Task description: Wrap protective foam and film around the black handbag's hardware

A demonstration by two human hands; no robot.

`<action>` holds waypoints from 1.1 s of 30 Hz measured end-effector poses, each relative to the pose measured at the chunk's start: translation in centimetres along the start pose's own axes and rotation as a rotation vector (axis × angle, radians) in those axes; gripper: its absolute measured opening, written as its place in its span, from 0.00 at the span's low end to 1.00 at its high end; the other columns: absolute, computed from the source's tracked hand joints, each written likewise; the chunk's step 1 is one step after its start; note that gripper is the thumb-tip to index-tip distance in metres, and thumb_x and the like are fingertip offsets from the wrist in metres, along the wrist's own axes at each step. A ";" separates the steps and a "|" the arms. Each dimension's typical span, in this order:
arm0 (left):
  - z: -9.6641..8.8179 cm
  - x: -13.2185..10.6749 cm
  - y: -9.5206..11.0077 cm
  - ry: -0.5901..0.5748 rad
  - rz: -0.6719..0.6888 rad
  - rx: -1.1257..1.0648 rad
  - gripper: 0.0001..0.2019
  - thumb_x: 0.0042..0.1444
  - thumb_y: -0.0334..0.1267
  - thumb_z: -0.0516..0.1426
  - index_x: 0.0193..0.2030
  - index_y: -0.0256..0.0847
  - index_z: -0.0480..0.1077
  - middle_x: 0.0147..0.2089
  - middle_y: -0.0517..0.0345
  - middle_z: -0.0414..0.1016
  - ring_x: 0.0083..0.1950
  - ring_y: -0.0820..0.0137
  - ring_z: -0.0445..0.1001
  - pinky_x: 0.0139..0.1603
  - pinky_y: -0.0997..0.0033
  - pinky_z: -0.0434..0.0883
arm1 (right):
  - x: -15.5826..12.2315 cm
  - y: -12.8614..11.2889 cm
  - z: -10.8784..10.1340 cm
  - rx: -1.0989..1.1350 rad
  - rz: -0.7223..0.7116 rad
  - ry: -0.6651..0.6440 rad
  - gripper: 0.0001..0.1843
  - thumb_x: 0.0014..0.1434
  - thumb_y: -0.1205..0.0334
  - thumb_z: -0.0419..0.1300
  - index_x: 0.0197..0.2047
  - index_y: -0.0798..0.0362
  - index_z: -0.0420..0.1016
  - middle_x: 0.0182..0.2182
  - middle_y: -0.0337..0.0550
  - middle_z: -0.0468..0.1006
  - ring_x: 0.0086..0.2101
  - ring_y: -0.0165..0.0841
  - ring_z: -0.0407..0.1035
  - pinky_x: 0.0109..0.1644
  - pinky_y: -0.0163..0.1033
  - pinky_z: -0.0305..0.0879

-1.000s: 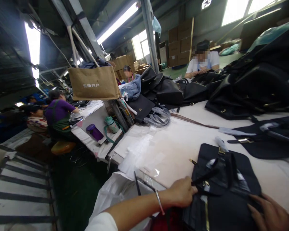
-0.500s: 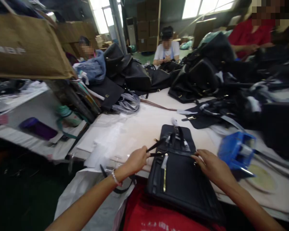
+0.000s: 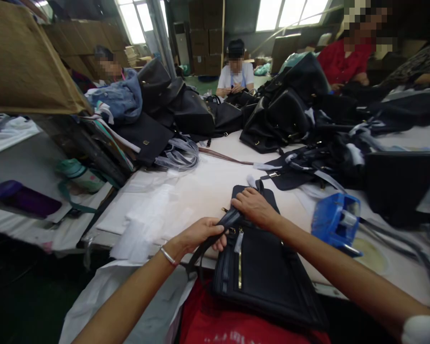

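Observation:
A black backpack [image 3: 268, 267] with a gold zipper lies half on the table's front edge and half over a red cloth [image 3: 215, 313] at my lap. At the bag's upper left, my left hand [image 3: 208, 234] is closed round a black strap [image 3: 199, 253] that hangs down beside the bag. My right hand [image 3: 252, 205] lies across the bag's top, its fingers closed on the upper stretch of the same strap. White wrapping sticks up just behind my right hand.
A blue tape dispenser [image 3: 331, 220] stands right of the bag. Black bags [image 3: 286, 114] are heaped along the table's back. Clear plastic [image 3: 139, 229] lies at left, near a purple bottle [image 3: 25, 198] on a lower shelf. Co-workers sit beyond.
My right hand has left the bag's right edge and crossed left to the strap. My left hand still holds the strap by the upper left side. The view has shifted slightly right.

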State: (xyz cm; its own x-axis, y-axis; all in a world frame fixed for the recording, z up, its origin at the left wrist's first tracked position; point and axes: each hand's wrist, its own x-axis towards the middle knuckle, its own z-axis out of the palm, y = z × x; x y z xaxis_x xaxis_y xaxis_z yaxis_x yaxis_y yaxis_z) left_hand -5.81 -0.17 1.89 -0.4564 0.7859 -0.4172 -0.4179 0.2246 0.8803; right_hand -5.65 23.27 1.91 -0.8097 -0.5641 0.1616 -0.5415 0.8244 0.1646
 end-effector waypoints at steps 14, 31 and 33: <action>-2.9 1.3 -5.5 0.200 -0.120 0.136 0.12 0.53 0.43 0.57 0.38 0.36 0.65 0.33 0.50 0.77 0.31 0.69 0.76 0.32 0.71 0.71 | -2.0 5.1 3.6 -0.065 0.179 -0.189 0.33 0.53 0.72 0.57 0.63 0.57 0.59 0.57 0.59 0.64 0.56 0.50 0.55 0.57 0.53 0.49; -4.4 -2.0 -6.8 0.894 0.152 0.995 0.13 0.62 0.37 0.51 0.53 0.40 0.62 0.52 0.51 0.67 0.52 0.67 0.69 0.55 0.68 0.65 | 1.2 1.6 5.8 0.173 0.022 -0.334 0.35 0.52 0.75 0.54 0.64 0.49 0.62 0.59 0.54 0.64 0.59 0.53 0.54 0.58 0.61 0.50; -6.2 -3.6 -6.9 1.011 0.109 1.044 0.15 0.63 0.36 0.48 0.56 0.37 0.59 0.56 0.46 0.63 0.57 0.63 0.65 0.58 0.63 0.62 | 1.9 1.2 4.2 0.289 -0.043 -0.375 0.41 0.49 0.73 0.59 0.66 0.51 0.57 0.61 0.55 0.61 0.60 0.52 0.52 0.59 0.57 0.52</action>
State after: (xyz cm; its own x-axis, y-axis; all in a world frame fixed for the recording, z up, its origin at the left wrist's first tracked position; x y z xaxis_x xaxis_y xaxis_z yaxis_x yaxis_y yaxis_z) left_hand -6.14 -8.12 -4.03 -0.9786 0.1930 0.0712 0.2027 0.8457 0.4936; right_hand -8.74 23.38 -1.67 -0.7825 -0.5860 -0.2105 -0.5736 0.8099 -0.1227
